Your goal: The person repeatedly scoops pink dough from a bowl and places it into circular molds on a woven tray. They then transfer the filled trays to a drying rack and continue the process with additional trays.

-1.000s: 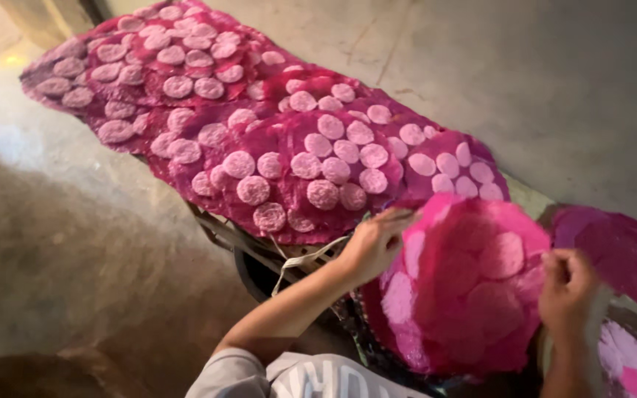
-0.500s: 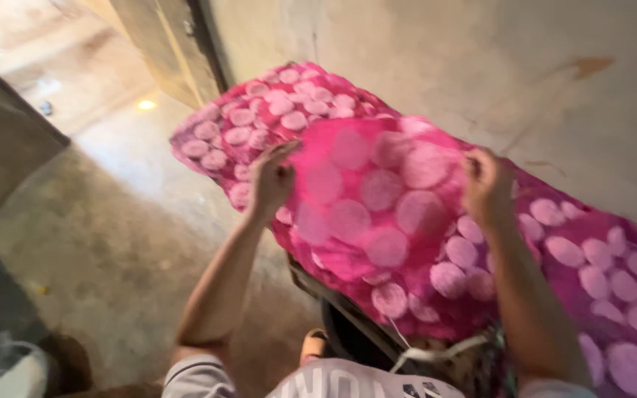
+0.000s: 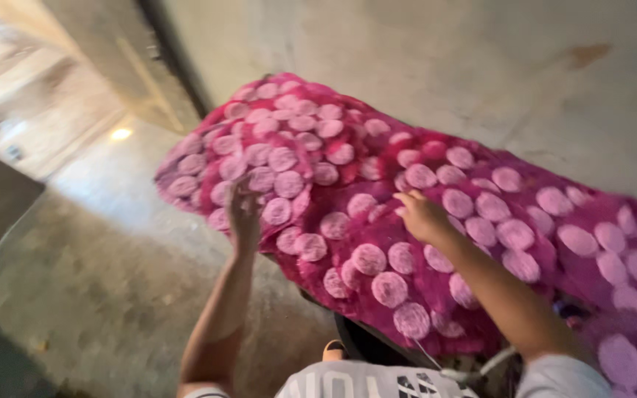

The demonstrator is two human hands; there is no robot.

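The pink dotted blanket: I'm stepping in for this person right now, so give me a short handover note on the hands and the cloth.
Left hand: raised at the blanket's near edge, touching it; the blur hides the grip.
Right hand: pressed flat on top of the blanket, fingers spread.
Pink dotted blanket: draped over a long raised support beside the grey wall, hanging over the near side.
Done: the cloth covers the support in view.
Left: the near edge under the left hand looks bunched and probably wants smoothing.

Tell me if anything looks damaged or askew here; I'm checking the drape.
Nothing stands out. The pink spotted blanket lies draped and whole, rumpled under the left hand and right hand.
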